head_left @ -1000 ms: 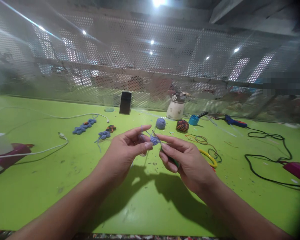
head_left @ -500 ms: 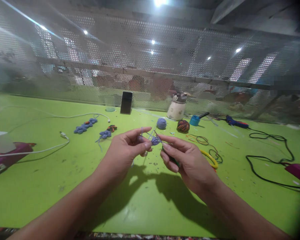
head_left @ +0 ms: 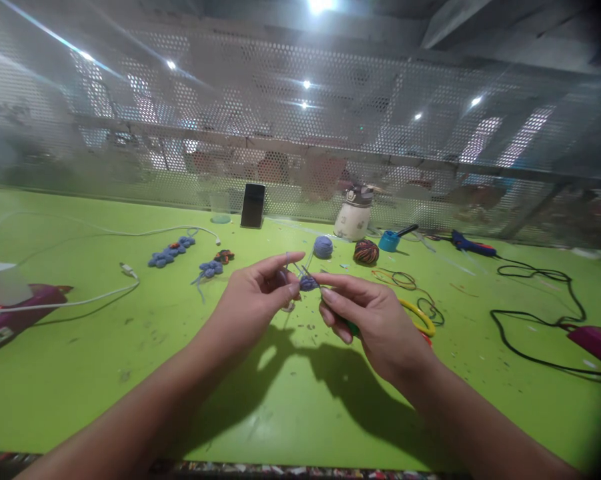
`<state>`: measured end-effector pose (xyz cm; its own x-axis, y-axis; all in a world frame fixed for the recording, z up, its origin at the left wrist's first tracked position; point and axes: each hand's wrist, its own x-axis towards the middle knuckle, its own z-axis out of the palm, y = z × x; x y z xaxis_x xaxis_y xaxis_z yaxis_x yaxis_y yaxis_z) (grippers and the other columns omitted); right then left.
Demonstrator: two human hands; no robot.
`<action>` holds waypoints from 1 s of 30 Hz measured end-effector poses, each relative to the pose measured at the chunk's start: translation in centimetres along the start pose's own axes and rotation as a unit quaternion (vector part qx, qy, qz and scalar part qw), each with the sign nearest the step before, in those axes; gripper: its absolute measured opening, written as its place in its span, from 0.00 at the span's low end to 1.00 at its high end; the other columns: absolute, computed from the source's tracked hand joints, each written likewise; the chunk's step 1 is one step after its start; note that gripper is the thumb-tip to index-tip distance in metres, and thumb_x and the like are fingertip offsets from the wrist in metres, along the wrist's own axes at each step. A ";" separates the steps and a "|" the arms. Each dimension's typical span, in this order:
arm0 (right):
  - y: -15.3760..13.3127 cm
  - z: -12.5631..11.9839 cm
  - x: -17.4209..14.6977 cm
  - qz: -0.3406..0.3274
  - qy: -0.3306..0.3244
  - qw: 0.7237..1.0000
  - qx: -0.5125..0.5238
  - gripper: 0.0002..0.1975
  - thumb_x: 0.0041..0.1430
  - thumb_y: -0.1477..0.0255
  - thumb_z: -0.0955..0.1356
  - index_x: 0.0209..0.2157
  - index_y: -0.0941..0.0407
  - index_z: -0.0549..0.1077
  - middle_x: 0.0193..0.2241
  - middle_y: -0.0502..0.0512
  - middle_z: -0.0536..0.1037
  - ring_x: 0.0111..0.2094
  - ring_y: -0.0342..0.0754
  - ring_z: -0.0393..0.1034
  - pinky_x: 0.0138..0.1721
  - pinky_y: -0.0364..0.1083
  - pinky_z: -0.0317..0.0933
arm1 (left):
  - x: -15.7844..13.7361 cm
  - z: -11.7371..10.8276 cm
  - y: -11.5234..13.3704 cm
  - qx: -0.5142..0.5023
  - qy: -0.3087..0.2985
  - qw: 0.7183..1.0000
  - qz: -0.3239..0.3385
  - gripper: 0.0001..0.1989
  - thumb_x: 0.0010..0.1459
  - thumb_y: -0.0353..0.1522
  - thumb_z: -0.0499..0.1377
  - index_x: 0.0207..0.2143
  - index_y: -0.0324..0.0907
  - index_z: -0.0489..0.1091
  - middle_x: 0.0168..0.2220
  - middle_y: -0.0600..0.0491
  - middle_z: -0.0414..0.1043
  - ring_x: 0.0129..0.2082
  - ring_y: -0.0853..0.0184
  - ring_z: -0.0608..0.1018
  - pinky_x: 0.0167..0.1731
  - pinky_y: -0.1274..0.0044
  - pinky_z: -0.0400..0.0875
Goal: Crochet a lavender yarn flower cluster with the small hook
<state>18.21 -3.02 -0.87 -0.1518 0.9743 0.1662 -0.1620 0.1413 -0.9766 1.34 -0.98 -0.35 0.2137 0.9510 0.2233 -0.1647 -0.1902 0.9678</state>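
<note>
Between my hands is a small purple crochet piece (head_left: 309, 283). My left hand (head_left: 260, 287) pinches its left side between thumb and fingers, and purple yarn runs over the raised index finger. My right hand (head_left: 365, 310) is closed around a crochet hook (head_left: 353, 327) with a green handle, whose thin shaft reaches into the stitches. Just beyond the hands sits a purple yarn ball (head_left: 323, 247), with strands leading from it toward my left hand. A dark multicoloured yarn ball (head_left: 366, 252) lies to its right.
Purple crocheted pieces (head_left: 172, 253) lie at left, near a white cable (head_left: 105, 295) and power strip (head_left: 25, 310). A phone (head_left: 253, 205), bottle (head_left: 353, 217) and blue container (head_left: 389, 241) stand at the back. Right are yellow scissor handles (head_left: 423, 319), a glue gun (head_left: 473, 245) and black cord (head_left: 525, 359).
Both hands have shifted very slightly left with the crochet piece. The hook's shaft lies at a slightly different angle, and the piece shows less between the fingers.
</note>
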 end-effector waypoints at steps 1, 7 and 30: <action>0.0 -0.1 0.1 -0.005 0.003 1.000 -0.014 0.13 0.52 0.71 0.72 0.41 0.56 0.81 0.17 0.47 0.71 0.15 0.37 0.57 0.17 0.40 0.47 | 0.0 0.1 0.1 0.014 -0.004 1.000 0.002 0.24 0.50 0.27 0.65 0.52 0.38 0.72 0.27 0.56 0.70 0.27 0.71 0.70 0.32 0.75 0.65; 0.1 -0.3 0.3 -0.007 0.017 0.999 -0.044 0.13 0.51 0.70 0.72 0.40 0.58 0.81 0.16 0.47 0.70 0.15 0.36 0.56 0.17 0.40 0.48 | 0.0 0.1 0.2 -0.042 -0.001 0.999 -0.009 0.21 0.50 0.25 0.61 0.49 0.37 0.75 0.32 0.51 0.75 0.30 0.68 0.73 0.30 0.76 0.66; 0.5 0.0 0.3 0.048 0.005 0.998 -0.038 0.14 0.50 0.69 0.73 0.39 0.59 0.80 0.16 0.47 0.70 0.14 0.37 0.55 0.18 0.41 0.48 | -0.1 0.7 -1.3 0.207 0.031 0.969 0.129 0.18 0.53 0.27 0.63 0.48 0.41 0.76 0.27 0.52 0.74 0.26 0.68 0.71 0.32 0.74 0.67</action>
<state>18.06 -2.62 -1.35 -0.1537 0.9856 0.0703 -0.0732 0.0596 -0.9955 2.23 -0.97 -1.54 0.1569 0.8693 0.4687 0.1978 -0.4926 0.8475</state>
